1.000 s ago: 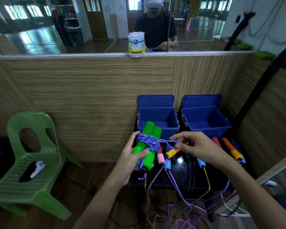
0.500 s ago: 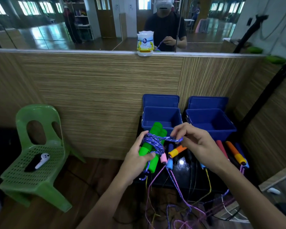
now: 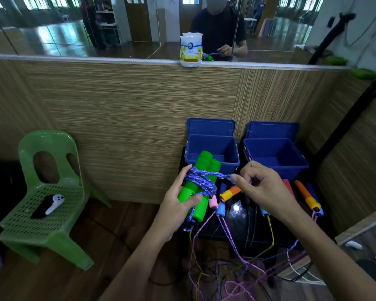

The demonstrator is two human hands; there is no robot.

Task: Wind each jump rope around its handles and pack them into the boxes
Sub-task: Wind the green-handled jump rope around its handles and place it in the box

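My left hand (image 3: pixel 178 210) grips the nearly wound green handles (image 3: pixel 201 185), right hand (image 3: pixel 262 189) pinching rope (image 3: pixel 223 176); boxes (image 3: pixel 213 146) empty, more ropes wait.

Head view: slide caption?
Left hand grips green handles; right hand pinches blue rope near empty blue boxes.

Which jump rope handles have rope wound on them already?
The green handles gripped in the left hand, wrapped in blue rope. The orange, pink and blue handles on the black table are bare, their ropes hanging loose.
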